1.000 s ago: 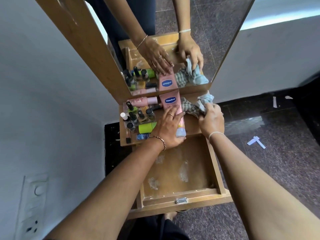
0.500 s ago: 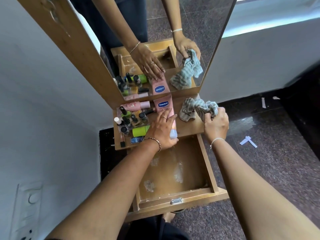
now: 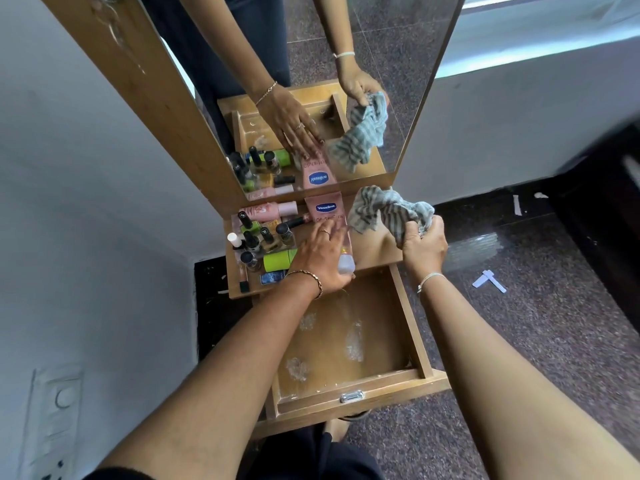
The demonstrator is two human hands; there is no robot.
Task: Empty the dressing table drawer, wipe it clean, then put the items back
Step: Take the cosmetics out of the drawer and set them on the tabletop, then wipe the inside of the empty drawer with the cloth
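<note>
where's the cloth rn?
Head view: the striped cloth is gripped by the right hand at the tabletop's right end, just right of the Vaseline tube.

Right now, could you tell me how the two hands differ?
The left hand lies with straight fingers on the pink Vaseline tube; the right hand grips the bunched grey-striped cloth. The left wrist wears a chain bracelet, the right a pale band. Both reach beyond the open wooden drawer.
</note>
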